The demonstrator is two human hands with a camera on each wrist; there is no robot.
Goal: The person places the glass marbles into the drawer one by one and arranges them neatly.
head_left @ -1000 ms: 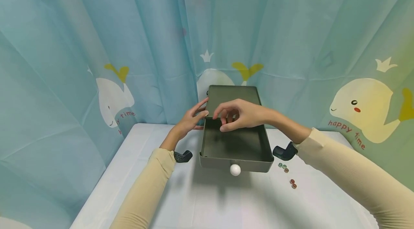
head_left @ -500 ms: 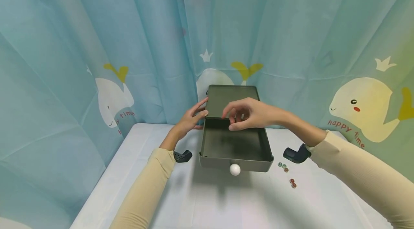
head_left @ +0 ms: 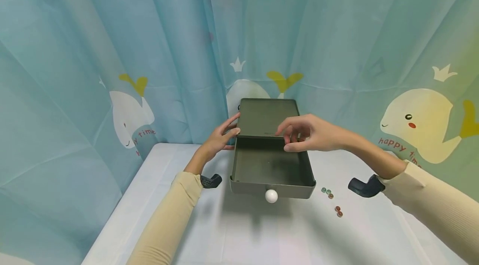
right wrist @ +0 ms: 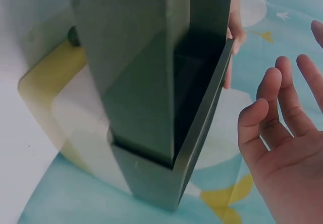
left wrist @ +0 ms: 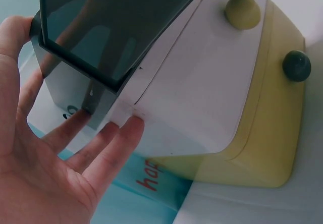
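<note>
A small stacked drawer cabinet (head_left: 263,115) has its dark green top drawer (head_left: 293,192) pulled out, with a white knob (head_left: 271,196) on the front. My left hand (head_left: 218,139) touches the cabinet's left side, thumb at the top edge; the left wrist view shows spread, mostly straight fingers. Above the drawer's right rear part is my right hand (head_left: 314,134), its fingers loosely bent and nothing seen between them. In the right wrist view that hand stays apart from the drawer. Below are a white drawer (left wrist: 202,82) with a yellow knob (left wrist: 242,12) and a yellow drawer (left wrist: 275,128).
Several small round pieces lie on the white table (head_left: 194,231) right of the cabinet: green ones (head_left: 324,190) and reddish-brown ones (head_left: 338,209). A blue-green curtain (head_left: 179,40) with whale prints hangs close behind. The yellow drawer carries a dark green knob (left wrist: 297,65).
My right hand has moved right across the top drawer, from its left rear part to its right side, fingers still bent. The left hand and the cabinet have stayed in place.
</note>
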